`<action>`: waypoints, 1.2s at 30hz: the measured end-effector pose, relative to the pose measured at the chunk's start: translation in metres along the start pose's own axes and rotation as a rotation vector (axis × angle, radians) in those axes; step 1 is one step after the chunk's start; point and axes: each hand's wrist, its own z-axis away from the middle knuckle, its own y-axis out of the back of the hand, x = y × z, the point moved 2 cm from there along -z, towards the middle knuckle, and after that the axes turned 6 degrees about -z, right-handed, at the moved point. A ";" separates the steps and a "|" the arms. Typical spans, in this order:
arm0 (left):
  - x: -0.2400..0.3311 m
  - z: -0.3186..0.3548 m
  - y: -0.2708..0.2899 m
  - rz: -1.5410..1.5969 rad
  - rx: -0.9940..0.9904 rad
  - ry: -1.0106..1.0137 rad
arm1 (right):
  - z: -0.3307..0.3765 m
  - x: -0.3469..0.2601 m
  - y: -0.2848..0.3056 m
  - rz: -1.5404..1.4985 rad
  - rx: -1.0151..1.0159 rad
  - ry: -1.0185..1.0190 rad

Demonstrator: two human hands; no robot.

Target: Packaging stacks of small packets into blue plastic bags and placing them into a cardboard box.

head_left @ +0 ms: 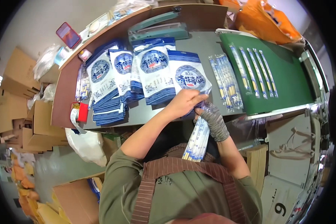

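My left hand (185, 103), bare, is closed at the near end of a blue-and-white plastic bag (190, 72), pinching its edge. Right beside it my right hand (215, 122), in a grey knitted fingerless glove, is wrapped round a bundle of chopsticks (197, 141) in white-and-blue wrappers. The bundle slants down toward my apron, its upper end by the bag's near edge and partly hidden by my fingers. Whether those tips are inside the bag, I cannot tell. Stacks of similar bags (152, 69) lie to the left of the held one.
More wrapped chopsticks (224, 82) lie to the right, with several single ones (253, 71) on a green conveyor belt (287, 74). A teal heat sealer (158, 31) stands at the back. A red tape dispenser (82, 112) sits at the left edge. Cardboard boxes (44, 121) stand further left.
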 end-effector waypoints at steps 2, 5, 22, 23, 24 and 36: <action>0.002 0.006 -0.005 0.046 0.043 0.013 | 0.000 0.002 0.011 -0.056 0.004 -0.026; -0.009 0.020 -0.019 0.085 0.156 0.004 | -0.002 0.007 0.024 0.017 -0.006 -0.001; -0.063 0.018 -0.031 -0.123 0.010 0.147 | -0.028 0.020 0.017 0.111 -0.084 0.366; -0.063 0.024 -0.038 -0.046 0.117 0.131 | -0.031 0.022 0.023 0.189 -0.019 0.347; -0.055 0.029 -0.044 -0.112 0.253 0.020 | -0.029 0.027 0.027 0.263 0.044 0.315; 0.000 0.046 -0.031 -0.422 0.543 -0.580 | 0.001 0.018 0.015 1.061 -0.154 0.404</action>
